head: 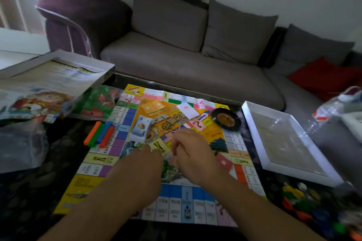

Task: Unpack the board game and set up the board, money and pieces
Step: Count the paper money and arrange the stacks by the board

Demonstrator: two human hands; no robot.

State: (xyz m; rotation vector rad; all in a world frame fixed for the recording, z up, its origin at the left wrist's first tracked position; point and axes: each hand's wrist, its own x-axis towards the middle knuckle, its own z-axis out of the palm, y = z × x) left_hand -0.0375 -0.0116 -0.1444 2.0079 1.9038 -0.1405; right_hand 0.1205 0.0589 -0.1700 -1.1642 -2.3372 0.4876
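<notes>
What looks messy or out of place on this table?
The game board does not lie flat: fold creases show along its far edge. A loose heap of coloured pieces is scattered at the near right, off the board. The small roulette wheel overhangs the board's edge.

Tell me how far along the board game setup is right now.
Done: the board lies unfolded on the table, with the roulette wheel on its far right corner. In hand: the left hand and right hand work over the board's middle; whatever they hold is too blurred to tell. Left: the green and red pieces are still bagged, the colored sticks lie bunched together, and loose pieces sit beside the board.
</notes>
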